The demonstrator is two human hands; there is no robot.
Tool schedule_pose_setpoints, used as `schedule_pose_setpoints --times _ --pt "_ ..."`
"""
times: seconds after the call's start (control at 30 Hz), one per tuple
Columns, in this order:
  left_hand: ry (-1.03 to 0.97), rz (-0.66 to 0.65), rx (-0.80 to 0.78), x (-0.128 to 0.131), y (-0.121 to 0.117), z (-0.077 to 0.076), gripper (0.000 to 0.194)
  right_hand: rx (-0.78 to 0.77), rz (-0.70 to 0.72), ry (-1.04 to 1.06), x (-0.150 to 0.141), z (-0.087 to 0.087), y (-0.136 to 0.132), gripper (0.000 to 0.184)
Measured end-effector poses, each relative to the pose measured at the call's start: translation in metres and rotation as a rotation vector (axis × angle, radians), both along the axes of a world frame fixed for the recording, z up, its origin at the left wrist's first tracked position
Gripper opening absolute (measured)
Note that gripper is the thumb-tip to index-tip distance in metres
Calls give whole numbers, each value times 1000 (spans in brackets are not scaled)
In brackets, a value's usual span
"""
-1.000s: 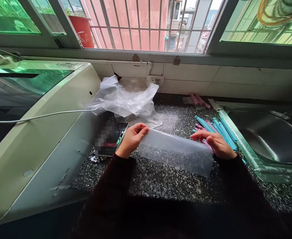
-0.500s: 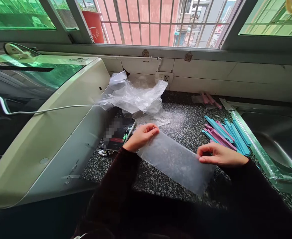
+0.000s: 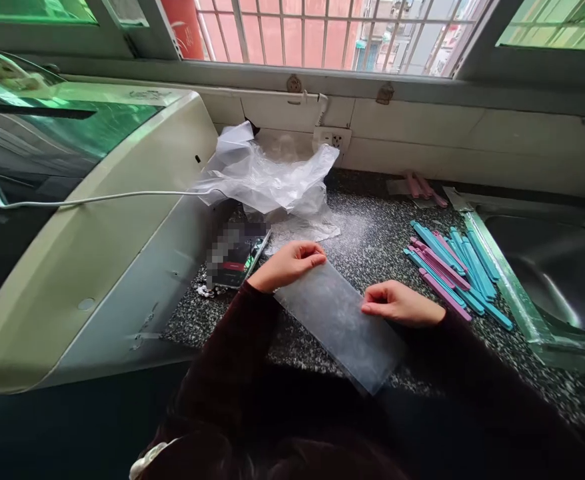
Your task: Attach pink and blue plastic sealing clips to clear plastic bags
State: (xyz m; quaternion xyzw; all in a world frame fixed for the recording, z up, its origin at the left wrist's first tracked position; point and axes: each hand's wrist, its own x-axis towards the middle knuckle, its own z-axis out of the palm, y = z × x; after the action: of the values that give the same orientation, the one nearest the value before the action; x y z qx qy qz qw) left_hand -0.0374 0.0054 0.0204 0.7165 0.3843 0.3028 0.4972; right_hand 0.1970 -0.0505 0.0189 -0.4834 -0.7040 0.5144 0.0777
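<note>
A clear plastic bag [image 3: 340, 327], long and flat, is held slantwise above the speckled counter. My left hand [image 3: 295, 265] pinches its upper left corner between thumb and fingers. Along its upper right edge, my right hand [image 3: 397, 303] grips the film with thumb and forefinger pressed together. Just right of that hand lies a loose pile of blue and pink plastic strips [image 3: 455, 267]. Behind my left hand a phone [image 3: 237, 257] rests on the counter, partly blurred out.
Crumpled clear plastic [image 3: 277, 173] lies at the back near a wall socket [image 3: 335, 140]. A pale bulky machine [image 3: 137, 213] with a white cable [image 3: 107, 197] stands left. A metal sink [image 3: 552, 267] is at right. More pink strips [image 3: 422, 187] lie by the wall.
My right hand has moved left along the bag's edge, closer to my left hand. Several strips in the pile now show spread nearer the front. The view has tilted slightly down.
</note>
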Motion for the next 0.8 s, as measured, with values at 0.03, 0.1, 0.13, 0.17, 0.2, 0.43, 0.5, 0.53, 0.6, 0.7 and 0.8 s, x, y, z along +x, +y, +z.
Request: schedule_pose_setpoints --times 0.03,0.1,0.13,0.17,0.2,0.43,0.5,0.53,0.6,0.7,0.8 --pt "3 16 12 -1 0 0 19 27 3 -11 0 0 0 36" --pt "15 34 21 0 0 0 19 41 29 -30 1 1 0 36" --pt "18 30 18 1 0 0 19 31 55 -35 1 2 0 36" --pt "20 19 12 3 -1 -1 19 16 76 -31 1 2 0 36" --pt "21 4 4 5 -1 -2 19 1 84 -12 -1 2 1 35" --pt "11 -21 5 17 -4 -6 16 79 -118 140 -23 -7 11 38" --pt "17 -17 15 17 -4 -7 16 59 -74 139 -23 -9 11 38" --pt "19 -12 19 17 -4 -8 17 50 -45 129 -22 -9 11 37" --pt "20 9 31 16 -4 -8 19 45 -8 100 -17 -9 8 36" --pt "13 38 50 12 -2 -9 22 79 -30 80 -10 -6 5 36" --pt "18 -18 9 6 0 -8 26 154 -121 93 -4 -3 5 38"
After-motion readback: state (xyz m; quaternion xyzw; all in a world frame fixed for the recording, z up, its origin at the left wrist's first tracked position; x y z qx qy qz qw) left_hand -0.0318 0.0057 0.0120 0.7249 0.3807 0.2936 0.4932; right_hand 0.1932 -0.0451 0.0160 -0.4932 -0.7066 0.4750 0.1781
